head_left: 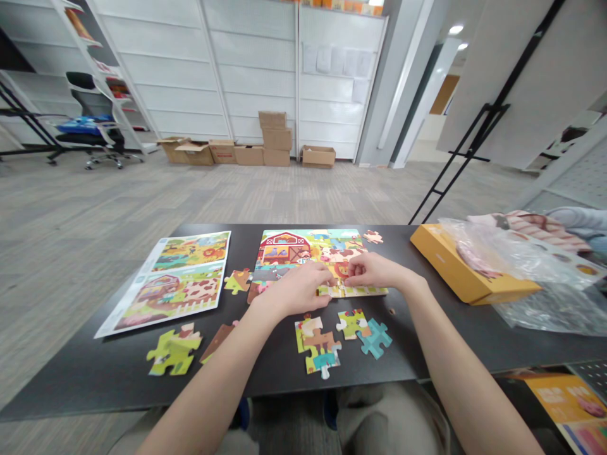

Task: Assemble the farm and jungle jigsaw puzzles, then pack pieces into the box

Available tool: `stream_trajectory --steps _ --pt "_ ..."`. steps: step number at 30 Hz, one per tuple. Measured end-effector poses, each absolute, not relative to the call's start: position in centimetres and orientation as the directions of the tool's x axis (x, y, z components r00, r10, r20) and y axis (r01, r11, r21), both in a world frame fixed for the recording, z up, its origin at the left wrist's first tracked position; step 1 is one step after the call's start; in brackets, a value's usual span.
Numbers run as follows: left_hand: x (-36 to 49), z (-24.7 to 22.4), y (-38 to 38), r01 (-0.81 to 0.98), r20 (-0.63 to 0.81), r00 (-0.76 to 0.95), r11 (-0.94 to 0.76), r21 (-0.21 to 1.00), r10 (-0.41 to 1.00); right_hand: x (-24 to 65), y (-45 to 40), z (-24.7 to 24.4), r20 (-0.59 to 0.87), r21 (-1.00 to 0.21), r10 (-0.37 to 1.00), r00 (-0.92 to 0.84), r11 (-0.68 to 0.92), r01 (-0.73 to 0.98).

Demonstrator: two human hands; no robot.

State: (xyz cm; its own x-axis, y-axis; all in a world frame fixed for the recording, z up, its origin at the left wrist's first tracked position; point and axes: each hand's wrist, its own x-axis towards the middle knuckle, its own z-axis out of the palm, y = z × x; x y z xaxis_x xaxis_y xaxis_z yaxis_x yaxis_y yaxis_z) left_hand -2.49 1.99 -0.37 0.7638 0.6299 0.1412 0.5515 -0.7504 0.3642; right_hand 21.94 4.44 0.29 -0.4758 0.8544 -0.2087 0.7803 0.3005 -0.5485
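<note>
the puzzle (284, 239), at the table's (279, 385) twelve o'clock, looks largely assembled, with loose pieces (174, 351) at two, five, six, eight and nine around it, left hand (301, 287) fingers loosely bent, thumb apart, right hand's (377, 270) curled, any pinch impossible to tell.

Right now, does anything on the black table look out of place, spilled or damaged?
No spill or clear damage shows. The untidiest spot is at right: crumpled clear plastic sprawls partly over the yellow box. One pinkish piece also lies alone, just off the far right corner of the puzzle.
</note>
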Motion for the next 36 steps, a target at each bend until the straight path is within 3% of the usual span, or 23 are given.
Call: stream_trajectory --steps 14,20,36 --pt "-1.7 -0.3 1.5 0.594 0.099 0.759 -0.746 0.301 0.644 21.8 4.1 0.9 -0.209 -0.519 0.846 -0.491 0.329 0.789" --pt "-1.4 -0.4 1.7 0.517 0.145 0.815 -0.818 0.252 0.561 22.0 4.4 0.4 -0.215 -0.535 0.846 -0.489 0.317 0.784" --pt "-2.4 1.6 0.2 0.576 0.187 0.746 -0.76 0.301 0.639 22.2 4.2 1.0 -0.158 -0.598 0.845 -0.511 0.33 0.73"
